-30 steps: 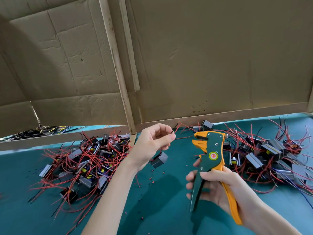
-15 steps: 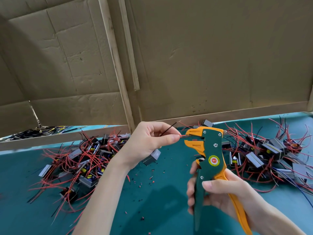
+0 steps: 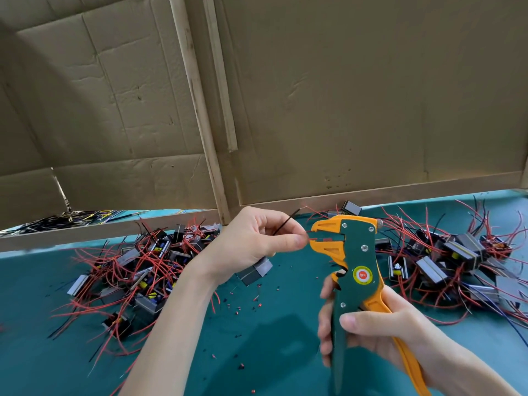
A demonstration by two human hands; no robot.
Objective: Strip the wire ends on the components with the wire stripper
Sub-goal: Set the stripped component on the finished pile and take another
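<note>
Nearest, the right hand (image 3: 380,335) curls its fingers and thumb round the 2 handles of the wire stripper (image 3: 358,252). It holds the tool upright with the orange head turned left and the handles spread apart. 1 second ago the tool's head and the left hand (image 3: 251,244) were apart. Now they meet, and the red wire end (image 3: 320,239) lies in the gap between the jaws. The left hand pinches that wire between thumb and forefinger just beside the jaws, and a black wire (image 3: 285,224) sticks up from the same fingers. The component (image 3: 254,271) hangs under the palm, above the green table (image 3: 271,347), which is dotted with insulation scraps (image 3: 237,310). Farther back, the left pile (image 3: 143,270) and the right pile (image 3: 457,258) of wired components lie before a cardboard wall (image 3: 357,95).
</note>
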